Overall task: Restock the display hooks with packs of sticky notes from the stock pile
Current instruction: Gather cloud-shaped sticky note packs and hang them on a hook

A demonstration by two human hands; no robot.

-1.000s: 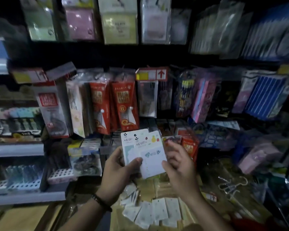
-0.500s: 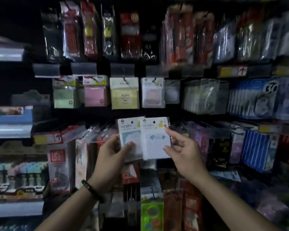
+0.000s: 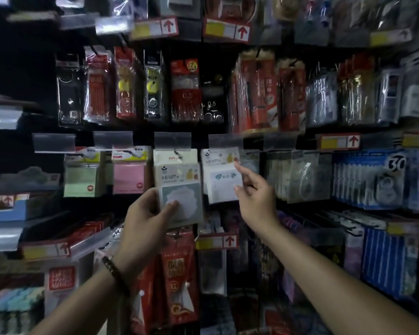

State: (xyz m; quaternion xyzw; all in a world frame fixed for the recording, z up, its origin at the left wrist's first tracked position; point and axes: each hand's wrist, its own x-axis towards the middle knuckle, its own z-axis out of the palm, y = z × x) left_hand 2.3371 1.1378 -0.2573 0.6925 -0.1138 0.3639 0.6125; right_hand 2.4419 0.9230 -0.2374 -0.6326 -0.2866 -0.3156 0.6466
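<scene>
While left hand (image 3: 144, 220) grips pack (image 3: 188, 189), edges crowded

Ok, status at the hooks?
Left hand grips grey pack. Right hand pinches white pack, hung or not unclear. Tag holder just above.

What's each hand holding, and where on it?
Left hand grips a sticky-note pack at its lower left; right hand pinches a white pack by its right edge.

fingers of left hand (image 3: 144, 220) hidden behind pack (image 3: 179, 183), top price labels (image 3: 153, 29) blurred
</scene>
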